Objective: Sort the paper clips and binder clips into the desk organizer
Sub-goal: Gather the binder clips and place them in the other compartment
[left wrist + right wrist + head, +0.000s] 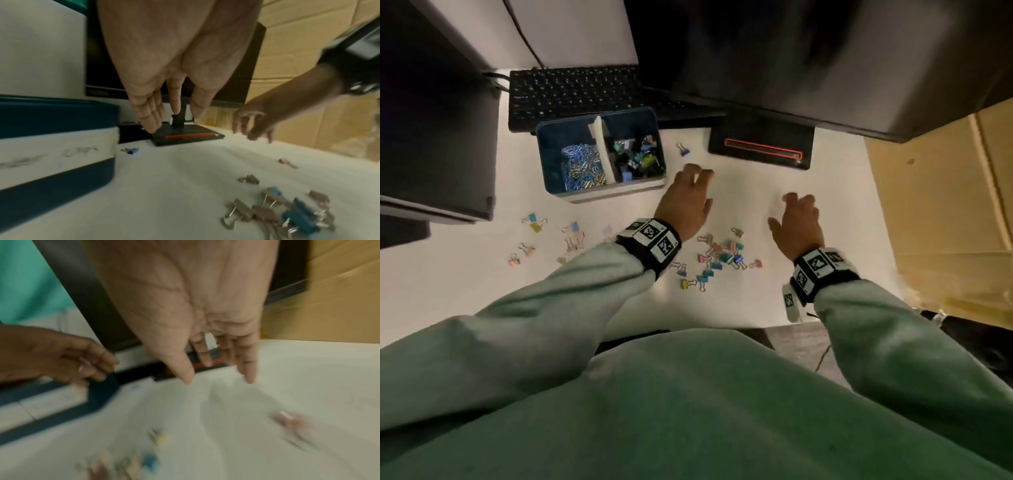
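On a white desk, your empty, loose-fingered left hand and right hand hover above small pastel metal binder clips near the front edge; light, stiff, likely slippery, so pinch their bodies. The blue divided desk organizer sits behind.

Lt green sleeves, blk wristbands w/ b&w square marker tags.

Blue divided organizer holds clips; binder clips scattered nearby.
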The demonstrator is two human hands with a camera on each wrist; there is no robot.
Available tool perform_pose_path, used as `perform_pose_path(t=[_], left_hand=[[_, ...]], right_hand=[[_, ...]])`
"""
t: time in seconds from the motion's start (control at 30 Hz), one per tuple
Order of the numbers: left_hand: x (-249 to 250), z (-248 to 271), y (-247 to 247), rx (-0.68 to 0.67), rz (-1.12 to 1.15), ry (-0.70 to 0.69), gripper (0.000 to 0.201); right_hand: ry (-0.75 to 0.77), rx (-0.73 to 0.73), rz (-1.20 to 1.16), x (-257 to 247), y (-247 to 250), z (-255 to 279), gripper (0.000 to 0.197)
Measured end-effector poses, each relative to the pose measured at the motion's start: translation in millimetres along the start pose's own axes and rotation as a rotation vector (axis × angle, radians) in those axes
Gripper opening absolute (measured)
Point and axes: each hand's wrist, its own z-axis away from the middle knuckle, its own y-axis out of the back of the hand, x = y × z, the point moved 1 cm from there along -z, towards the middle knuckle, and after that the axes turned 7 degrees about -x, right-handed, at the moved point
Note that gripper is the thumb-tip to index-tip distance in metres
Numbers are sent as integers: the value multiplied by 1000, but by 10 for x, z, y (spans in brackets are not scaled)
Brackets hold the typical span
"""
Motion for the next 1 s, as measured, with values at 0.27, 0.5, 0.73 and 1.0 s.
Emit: perform_pose_path(t=[0.27,0.5,0.73,1.0], left_hand=[[-104,-694,-389,-196,-215,317,70],[-215,62,-499,-227,-196,-23,69],[-286,807,-786,-288,-249,42,114],[-322,616,-625,-61,657,302,23]], right_hand=[[-106,-12,-147,362,-384,134,42],[293,-184,42,-267,-600,300,79],[375,-241,59,-552,-806,343,63],[390,-319,-92,-819,-740,170,31]])
